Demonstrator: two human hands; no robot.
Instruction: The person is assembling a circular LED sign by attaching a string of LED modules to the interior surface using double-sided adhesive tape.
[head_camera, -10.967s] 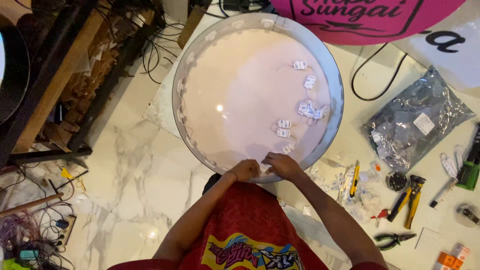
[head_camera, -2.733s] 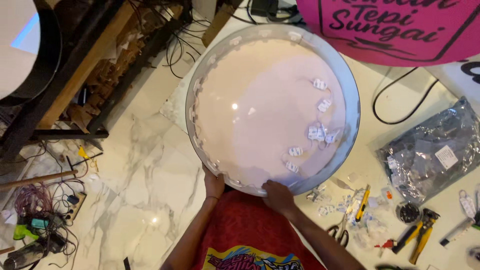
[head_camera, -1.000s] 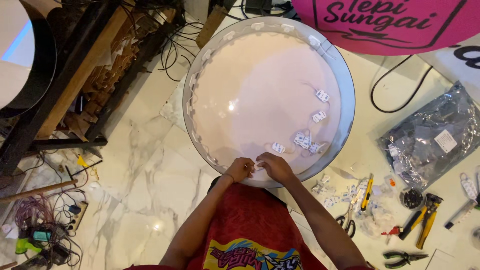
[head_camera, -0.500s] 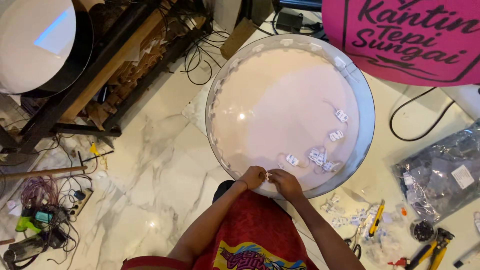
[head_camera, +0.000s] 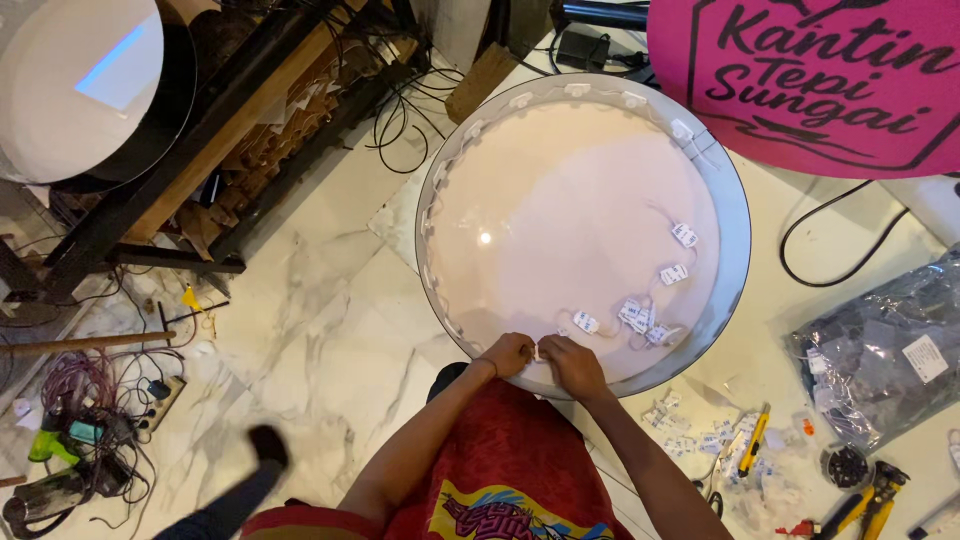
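We are pinching a small white module (head_camera: 540, 350) between our left hand (head_camera: 507, 354) and right hand (head_camera: 570, 362), both clenched on it, pressing it to the near rim of the round sign tray (head_camera: 735, 200). The tray is lying flat on the marble floor (head_camera: 310, 340), keeping the wired modules (head_camera: 640, 312) inside reachable.

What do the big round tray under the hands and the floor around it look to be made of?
The round tray looks like metal or plastic: a thin greyish rim around a smooth, glossy pale-pink face with a light glare. The floor looks like polished marble or marble-look tile: white, grey-veined, with seams.
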